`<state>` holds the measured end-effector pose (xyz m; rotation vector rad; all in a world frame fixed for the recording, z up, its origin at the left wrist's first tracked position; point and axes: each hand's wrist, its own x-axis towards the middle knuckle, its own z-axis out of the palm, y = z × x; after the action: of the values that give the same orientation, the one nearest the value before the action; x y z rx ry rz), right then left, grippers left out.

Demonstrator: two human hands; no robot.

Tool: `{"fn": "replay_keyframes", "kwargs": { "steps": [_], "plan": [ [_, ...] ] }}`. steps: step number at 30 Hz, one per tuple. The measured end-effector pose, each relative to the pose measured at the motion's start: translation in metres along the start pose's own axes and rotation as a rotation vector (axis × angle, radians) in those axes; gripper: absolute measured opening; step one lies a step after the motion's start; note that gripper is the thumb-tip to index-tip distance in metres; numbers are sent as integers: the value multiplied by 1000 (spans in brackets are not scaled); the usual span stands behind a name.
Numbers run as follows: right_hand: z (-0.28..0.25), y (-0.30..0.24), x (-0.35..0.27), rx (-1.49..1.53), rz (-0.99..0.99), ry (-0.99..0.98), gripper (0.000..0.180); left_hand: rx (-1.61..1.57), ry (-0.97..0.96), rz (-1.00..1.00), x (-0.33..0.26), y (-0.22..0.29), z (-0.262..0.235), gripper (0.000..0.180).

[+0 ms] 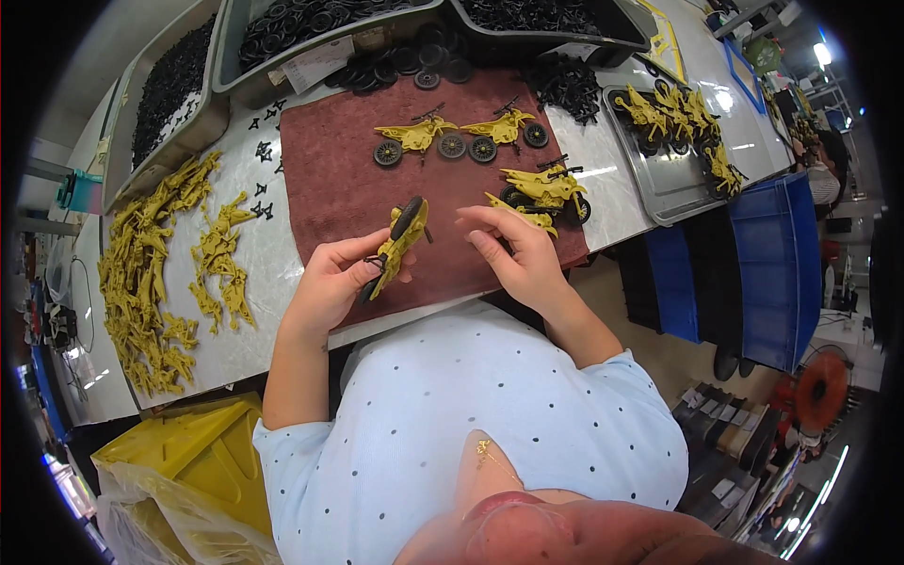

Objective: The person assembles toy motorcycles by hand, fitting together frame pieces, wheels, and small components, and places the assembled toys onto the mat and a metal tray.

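Observation:
Between the thumb and fingers of my left hand is a yellow toy motorcycle with black wheels, tilted up over the dark red cloth. My right hand hovers to the right of it with bent fingers spread apart, and no part shows in its grasp. Just beyond that hand, another toy motorcycle lies on the cloth, partly overlapping a yellow body that my fingers partly cover. Farther back, two more toy motorcycles with black wheels and handlebars lie side by side.
Yellow motorcycle bodies are heaped at the left. Black wheels lie at the cloth's far edge, before grey bins of black parts. A metal tray at the right holds several motorcycles. Below the table's left edge stands a yellow bin.

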<state>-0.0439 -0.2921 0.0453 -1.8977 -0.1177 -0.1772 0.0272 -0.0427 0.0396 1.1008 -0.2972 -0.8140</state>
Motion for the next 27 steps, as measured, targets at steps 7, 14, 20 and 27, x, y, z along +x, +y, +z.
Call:
{"fn": "replay_keyframes", "kwargs": {
  "steps": [7, 14, 20, 27],
  "plan": [
    [1, 0, 0, -23, -27, 8, 25, 278, 99, 53, 5, -10, -1, 53],
    [11, 16, 10, -183, -246, 54, 21, 1501, 202, 427, 20, -25, -1, 48],
    [29, 25, 26, -523, -337, 7, 23, 1536, 308, 396, 18, -27, 3, 42],
    [54, 19, 20, -858, -352, -120, 38, 1828, 584, 405, 16, -42, 31, 36]
  ]
}}
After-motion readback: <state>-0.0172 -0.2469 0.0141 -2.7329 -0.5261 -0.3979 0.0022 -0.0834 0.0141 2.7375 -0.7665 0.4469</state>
